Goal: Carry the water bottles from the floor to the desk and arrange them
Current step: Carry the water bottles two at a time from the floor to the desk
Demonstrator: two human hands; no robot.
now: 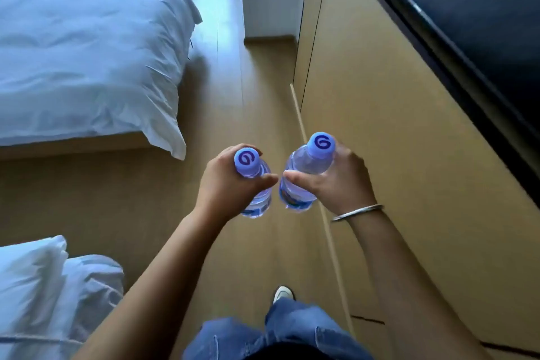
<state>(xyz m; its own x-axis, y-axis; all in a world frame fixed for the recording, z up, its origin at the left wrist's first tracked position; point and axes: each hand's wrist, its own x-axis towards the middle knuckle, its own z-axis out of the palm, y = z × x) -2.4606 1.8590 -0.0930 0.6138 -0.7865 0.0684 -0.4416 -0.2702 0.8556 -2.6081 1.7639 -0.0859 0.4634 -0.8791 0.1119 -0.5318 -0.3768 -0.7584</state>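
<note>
I hold two clear water bottles with pale blue caps upright in front of me, above the wooden floor. My left hand [225,181] grips the left bottle [258,199] around its shoulder, thumb across the front. My right hand [336,178], with a silver bangle on its wrist, grips the right bottle [304,166] the same way. The two bottles are close together, a small gap between them. No desk surface shows in this view.
A bed with white bedding [87,52] fills the left. A second white duvet [43,286] lies at the lower left. A tall wooden cabinet wall [409,126] runs along the right, with a dark screen [482,23] above. The wooden floor [248,96] forms an aisle between them.
</note>
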